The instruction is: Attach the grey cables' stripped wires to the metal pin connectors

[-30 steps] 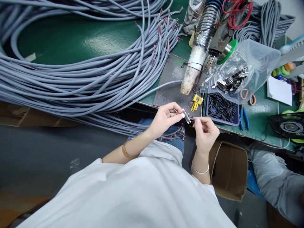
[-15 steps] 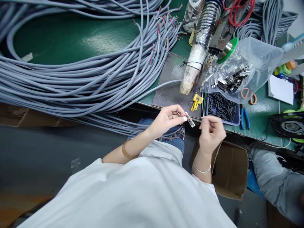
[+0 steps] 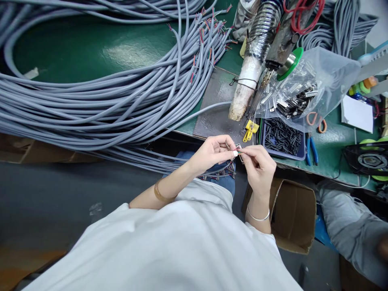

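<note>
Just off the table's front edge, my left hand (image 3: 212, 154) pinches a small metal multi-pin connector (image 3: 238, 146) between thumb and fingers. Thin coloured wires (image 3: 240, 152), green and red among them, run from beside it to my right hand (image 3: 260, 166). The right fingertips are closed on these wires, close to the left thumb. Both hands partly cover the connector. Below, several wired connectors on grey cables (image 3: 216, 175) lie across my lap.
Grey cables (image 3: 127, 109) with stripped ends spread over the green table (image 3: 136, 48). Beyond my hands are a wrapped duct (image 3: 244, 89), a solder spool (image 3: 290, 64), yellow clippers (image 3: 251, 130), a bag of connectors (image 3: 330, 81), a bin of black sleeves (image 3: 298, 155), blue-handled pliers (image 3: 311, 150); below, a carton (image 3: 294, 214).
My right hand has moved left, from a short distance away to right beside the left fingertips, and now pinches the wires there. My left hand has stayed almost in place.
</note>
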A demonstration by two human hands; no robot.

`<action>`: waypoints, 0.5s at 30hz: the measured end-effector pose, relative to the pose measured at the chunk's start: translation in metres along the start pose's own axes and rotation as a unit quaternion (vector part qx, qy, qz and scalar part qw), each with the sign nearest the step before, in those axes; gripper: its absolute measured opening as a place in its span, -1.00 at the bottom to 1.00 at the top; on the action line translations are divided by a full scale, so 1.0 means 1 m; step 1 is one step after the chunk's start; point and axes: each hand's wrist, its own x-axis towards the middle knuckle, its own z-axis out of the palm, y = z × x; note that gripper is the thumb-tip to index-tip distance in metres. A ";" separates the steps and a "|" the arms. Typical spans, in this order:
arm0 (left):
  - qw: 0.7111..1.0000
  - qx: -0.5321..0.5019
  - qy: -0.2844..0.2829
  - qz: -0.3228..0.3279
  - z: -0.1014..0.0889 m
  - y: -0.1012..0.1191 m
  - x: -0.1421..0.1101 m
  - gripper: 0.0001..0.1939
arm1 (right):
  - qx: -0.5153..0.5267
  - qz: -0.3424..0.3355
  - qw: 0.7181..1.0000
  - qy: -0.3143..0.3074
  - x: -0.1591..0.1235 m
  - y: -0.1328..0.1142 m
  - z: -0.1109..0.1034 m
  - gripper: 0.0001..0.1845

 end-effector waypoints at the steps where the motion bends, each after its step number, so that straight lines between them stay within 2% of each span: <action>1: 1.000 -0.003 -0.005 -0.005 -0.001 0.000 0.000 -0.65 | 0.004 -0.004 1.000 -0.005 0.000 0.000 -0.001 -0.82; 8: 0.998 -0.033 -0.032 -0.034 -0.004 0.000 0.001 -0.67 | -0.005 -0.019 0.999 -0.029 0.001 0.001 -0.005 -0.82; 15: 0.998 -0.022 -0.055 -0.036 -0.004 0.001 -0.001 -0.67 | 0.028 0.015 0.999 -0.040 0.000 -0.002 -0.002 -0.88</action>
